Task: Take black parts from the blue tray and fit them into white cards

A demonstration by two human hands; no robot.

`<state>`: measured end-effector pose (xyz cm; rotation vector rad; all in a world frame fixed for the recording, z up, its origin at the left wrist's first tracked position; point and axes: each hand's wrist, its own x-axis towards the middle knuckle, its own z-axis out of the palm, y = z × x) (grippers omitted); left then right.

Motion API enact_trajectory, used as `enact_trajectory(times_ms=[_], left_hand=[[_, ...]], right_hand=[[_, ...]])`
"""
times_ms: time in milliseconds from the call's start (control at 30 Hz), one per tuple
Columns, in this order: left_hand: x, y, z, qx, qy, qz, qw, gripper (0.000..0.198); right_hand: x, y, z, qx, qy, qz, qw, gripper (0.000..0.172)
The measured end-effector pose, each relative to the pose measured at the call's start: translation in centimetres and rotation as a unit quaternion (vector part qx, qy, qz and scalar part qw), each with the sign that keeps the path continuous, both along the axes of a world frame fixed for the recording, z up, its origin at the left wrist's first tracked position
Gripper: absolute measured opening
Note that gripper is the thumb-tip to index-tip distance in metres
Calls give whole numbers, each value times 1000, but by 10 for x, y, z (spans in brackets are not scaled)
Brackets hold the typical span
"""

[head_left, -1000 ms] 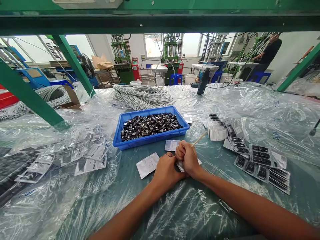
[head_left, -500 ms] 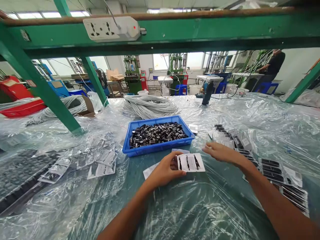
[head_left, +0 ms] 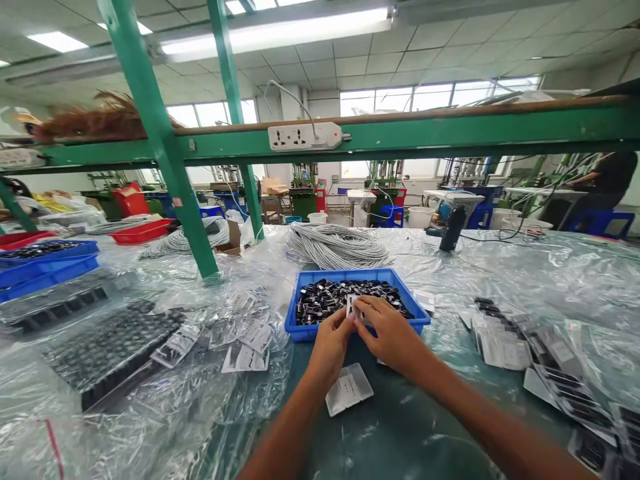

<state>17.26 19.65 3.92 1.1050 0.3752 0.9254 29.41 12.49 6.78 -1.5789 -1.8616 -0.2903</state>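
Both my hands meet just over the front rim of a blue tray [head_left: 295, 313] heaped with small black parts [head_left: 320, 293]. Between them is a small white packet [head_left: 349, 305] with dark marks, mostly hidden by fingers. My left hand [head_left: 330, 343] pinches its lower left side between thumb and fingers. My right hand [head_left: 393, 333] is closed on its right side, fingers bent over it. Another white packet [head_left: 350, 390] lies on the table below my left hand.
Packets with black strips [head_left: 570, 393] and white packets [head_left: 505, 347] lie at right. More packets [head_left: 250, 347] lie left, beside a plastic-wrapped block of parts [head_left: 115, 347]. Behind the tray are coiled grey cable [head_left: 337, 245] and a dark upright device [head_left: 453, 229]. A green post [head_left: 180, 193] rises at left.
My right hand has come in from the right and joined my left at the packet. The packet has turned and moved up to the tray's front edge. The view has tilted up and left.
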Motion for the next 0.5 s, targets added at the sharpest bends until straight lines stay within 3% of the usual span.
enact_trajectory(times_ms=[167,333,500], left_hand=[[-10,24,-2,-59,-83,103,989,42],[-17,34,-3,-31,-77,118,990,47],[-15,34,-8,18,17,179,984,43]], right_hand=[[-18,43,-3,23,122,59,991,32],[-23,57,-2,-4,279,80,957,22],[-10,59,4,0,198,47,979,17]])
